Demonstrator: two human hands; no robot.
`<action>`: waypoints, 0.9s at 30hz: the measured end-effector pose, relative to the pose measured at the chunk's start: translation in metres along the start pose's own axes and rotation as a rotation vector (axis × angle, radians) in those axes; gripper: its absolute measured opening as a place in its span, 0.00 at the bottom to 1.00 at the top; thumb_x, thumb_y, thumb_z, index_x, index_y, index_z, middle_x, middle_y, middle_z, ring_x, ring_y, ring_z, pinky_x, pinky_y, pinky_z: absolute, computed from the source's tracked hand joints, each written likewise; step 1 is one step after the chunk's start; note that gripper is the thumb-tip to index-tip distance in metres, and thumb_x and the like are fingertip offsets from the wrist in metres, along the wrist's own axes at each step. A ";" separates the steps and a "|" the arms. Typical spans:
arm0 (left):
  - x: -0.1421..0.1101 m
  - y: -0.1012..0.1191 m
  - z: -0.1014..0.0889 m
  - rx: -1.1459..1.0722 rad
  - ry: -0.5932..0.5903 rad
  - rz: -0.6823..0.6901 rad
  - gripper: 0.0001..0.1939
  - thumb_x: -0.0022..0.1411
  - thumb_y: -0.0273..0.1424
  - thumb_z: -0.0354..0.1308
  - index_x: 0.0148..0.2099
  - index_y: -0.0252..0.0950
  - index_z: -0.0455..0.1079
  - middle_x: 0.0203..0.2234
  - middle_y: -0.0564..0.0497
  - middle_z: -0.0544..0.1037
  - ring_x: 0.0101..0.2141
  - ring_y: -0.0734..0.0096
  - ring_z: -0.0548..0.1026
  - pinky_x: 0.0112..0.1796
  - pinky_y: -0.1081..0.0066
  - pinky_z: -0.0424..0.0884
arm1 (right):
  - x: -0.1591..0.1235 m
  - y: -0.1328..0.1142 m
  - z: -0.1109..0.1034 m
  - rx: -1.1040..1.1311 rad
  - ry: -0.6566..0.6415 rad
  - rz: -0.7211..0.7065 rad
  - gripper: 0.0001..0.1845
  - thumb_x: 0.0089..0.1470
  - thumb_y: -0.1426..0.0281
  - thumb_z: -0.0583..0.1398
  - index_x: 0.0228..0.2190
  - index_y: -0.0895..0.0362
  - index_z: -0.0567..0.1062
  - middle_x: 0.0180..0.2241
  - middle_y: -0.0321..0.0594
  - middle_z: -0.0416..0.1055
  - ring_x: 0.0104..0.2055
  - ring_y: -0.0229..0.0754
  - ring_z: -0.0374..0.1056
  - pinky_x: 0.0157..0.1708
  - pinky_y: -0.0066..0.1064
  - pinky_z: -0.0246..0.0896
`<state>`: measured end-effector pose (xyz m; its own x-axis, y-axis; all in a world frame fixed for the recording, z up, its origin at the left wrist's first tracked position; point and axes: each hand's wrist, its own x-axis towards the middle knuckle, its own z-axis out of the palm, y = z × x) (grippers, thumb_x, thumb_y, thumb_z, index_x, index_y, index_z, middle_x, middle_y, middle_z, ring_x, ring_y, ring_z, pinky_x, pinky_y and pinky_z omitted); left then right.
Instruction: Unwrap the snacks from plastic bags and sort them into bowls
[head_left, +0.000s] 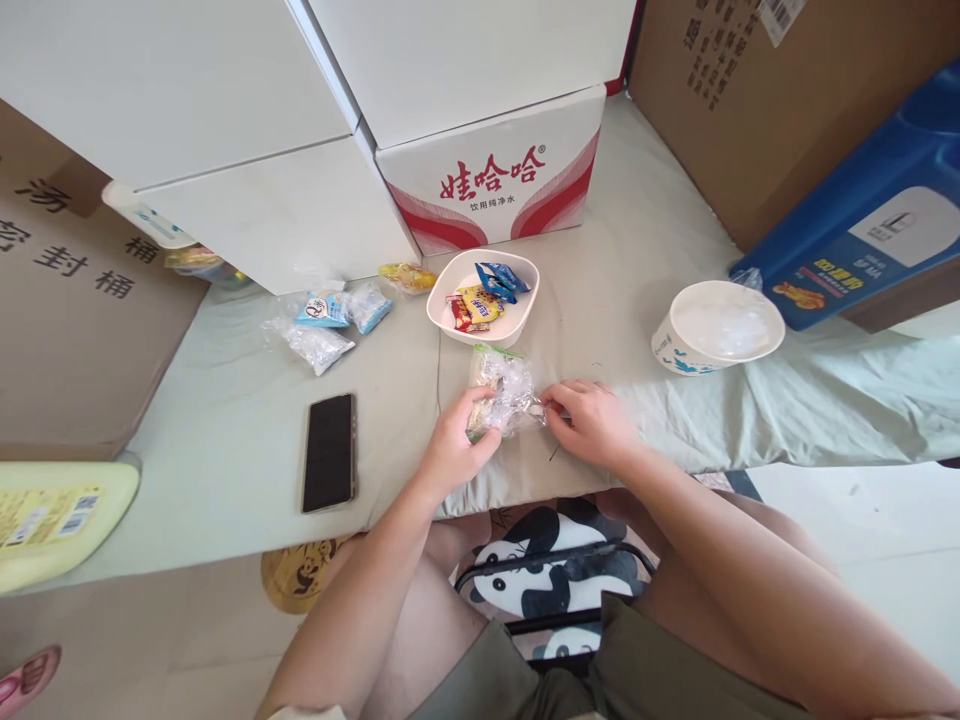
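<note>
Right lane: bare cloth on the surface [600, 310] is stretching from the right hand [589, 420] over to the paper tub [679, 352], giving a hand broad room to pass!
Left lane: a strip is running between the phone [328, 452] and the left hand [461, 440], with loose packets [324, 310] bordering it farther up.
Dead ahead: the wrapped packet [510, 385] is filling the gap between both hands, the white bowl [459, 275] is standing just beyond, and the red-and-white carton [495, 185] is walling off the back.
Far right: the blue jug [847, 240] is blocking passage behind the tub.
</note>
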<state>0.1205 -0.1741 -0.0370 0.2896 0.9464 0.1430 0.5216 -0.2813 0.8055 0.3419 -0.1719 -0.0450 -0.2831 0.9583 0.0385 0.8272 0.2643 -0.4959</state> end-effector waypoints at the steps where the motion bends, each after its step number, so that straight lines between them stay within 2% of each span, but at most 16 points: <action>1: 0.000 0.000 0.000 0.000 0.010 0.007 0.18 0.58 0.27 0.56 0.52 0.37 0.67 0.48 0.46 0.77 0.49 0.63 0.76 0.53 0.62 0.70 | 0.000 0.000 0.000 0.002 0.000 0.001 0.10 0.59 0.70 0.53 0.36 0.54 0.75 0.34 0.40 0.78 0.38 0.47 0.72 0.40 0.36 0.56; 4: 0.001 -0.001 -0.001 -0.006 0.025 -0.001 0.18 0.58 0.28 0.57 0.51 0.37 0.66 0.48 0.46 0.77 0.49 0.63 0.76 0.53 0.62 0.71 | 0.000 0.002 -0.001 0.014 0.004 -0.020 0.10 0.57 0.72 0.54 0.36 0.54 0.75 0.35 0.41 0.77 0.39 0.46 0.71 0.40 0.36 0.57; 8: 0.002 -0.003 0.000 -0.027 0.016 -0.040 0.18 0.58 0.28 0.57 0.52 0.37 0.66 0.48 0.46 0.77 0.47 0.63 0.76 0.51 0.62 0.71 | -0.003 0.007 -0.002 -0.044 0.008 -0.077 0.17 0.50 0.76 0.55 0.42 0.55 0.75 0.41 0.44 0.75 0.44 0.49 0.69 0.42 0.37 0.58; 11: 0.003 -0.004 0.001 -0.030 -0.002 -0.064 0.19 0.57 0.28 0.57 0.52 0.37 0.66 0.48 0.46 0.77 0.47 0.63 0.76 0.51 0.62 0.71 | -0.004 0.008 -0.005 -0.134 0.012 -0.031 0.14 0.54 0.74 0.54 0.41 0.55 0.76 0.43 0.46 0.75 0.47 0.53 0.68 0.43 0.39 0.58; 14: 0.003 -0.004 0.002 -0.029 -0.011 -0.076 0.19 0.58 0.28 0.57 0.52 0.37 0.66 0.49 0.45 0.77 0.47 0.62 0.76 0.51 0.62 0.71 | -0.004 0.008 -0.009 -0.117 0.044 0.055 0.15 0.60 0.71 0.51 0.43 0.55 0.75 0.43 0.47 0.76 0.46 0.53 0.70 0.41 0.40 0.59; 17: 0.003 -0.004 0.002 -0.028 -0.012 -0.071 0.19 0.58 0.28 0.57 0.53 0.37 0.66 0.50 0.44 0.76 0.49 0.61 0.75 0.53 0.60 0.69 | -0.002 0.006 -0.013 0.124 0.120 0.183 0.17 0.62 0.66 0.50 0.48 0.53 0.71 0.42 0.46 0.77 0.39 0.50 0.72 0.37 0.38 0.61; 20: 0.002 -0.003 0.004 -0.031 -0.020 -0.061 0.20 0.58 0.28 0.57 0.53 0.38 0.66 0.50 0.45 0.76 0.50 0.61 0.75 0.54 0.60 0.69 | -0.002 0.003 -0.014 0.539 0.166 0.241 0.19 0.62 0.65 0.50 0.53 0.51 0.64 0.36 0.39 0.78 0.27 0.42 0.70 0.33 0.36 0.64; 22: 0.001 -0.002 0.007 -0.033 -0.021 -0.051 0.20 0.58 0.28 0.57 0.53 0.38 0.66 0.50 0.45 0.76 0.51 0.61 0.75 0.54 0.60 0.69 | -0.002 0.000 -0.013 0.800 0.178 0.255 0.17 0.61 0.63 0.49 0.51 0.51 0.63 0.36 0.37 0.77 0.22 0.38 0.67 0.28 0.34 0.64; 24: 0.001 -0.001 0.009 -0.034 -0.024 -0.042 0.20 0.57 0.28 0.57 0.53 0.38 0.66 0.50 0.45 0.76 0.51 0.60 0.75 0.55 0.60 0.69 | -0.002 -0.002 -0.013 1.038 0.157 0.264 0.13 0.59 0.62 0.50 0.44 0.51 0.65 0.36 0.38 0.77 0.24 0.38 0.69 0.27 0.33 0.66; 27: 0.000 0.002 0.013 -0.044 -0.034 -0.033 0.20 0.57 0.26 0.57 0.52 0.38 0.66 0.49 0.46 0.77 0.50 0.60 0.75 0.54 0.59 0.69 | -0.001 -0.002 -0.015 1.288 0.083 0.236 0.13 0.53 0.64 0.51 0.41 0.52 0.66 0.37 0.41 0.77 0.32 0.42 0.75 0.34 0.39 0.71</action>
<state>0.1313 -0.1767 -0.0430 0.3004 0.9489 0.0965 0.4960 -0.2418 0.8340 0.3480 -0.1720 -0.0310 -0.1274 0.9829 -0.1327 -0.2149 -0.1579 -0.9638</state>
